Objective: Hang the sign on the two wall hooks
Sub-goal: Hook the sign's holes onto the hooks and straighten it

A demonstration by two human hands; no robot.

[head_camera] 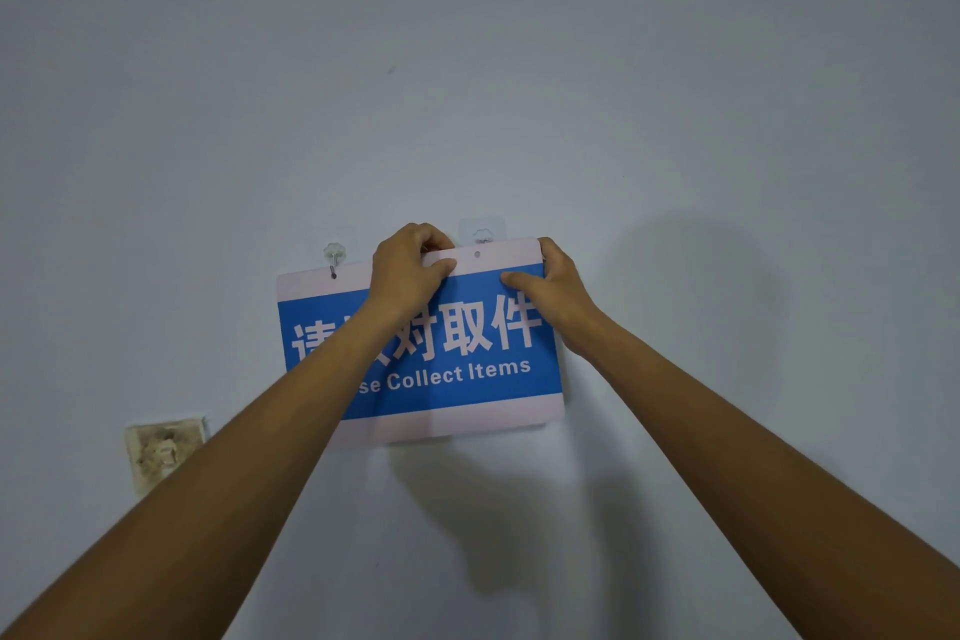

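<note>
A blue and white sign (467, 374) with white lettering lies flat against the wall. Its left hole sits on the metal pin of the left clear hook (334, 256). The right clear hook (482, 230) is just above the sign's right hole, which is free of it. My left hand (410, 270) pinches the sign's top edge near the middle, thumb in front. My right hand (558, 291) grips the sign's upper right corner, thumb across the blue face. My left forearm hides part of the lettering.
A pale plain wall (519, 68) fills the view. A dirty old wall plate (165, 450) sits at the lower left, below the sign. Shadows of my arms and head fall on the wall to the right and below.
</note>
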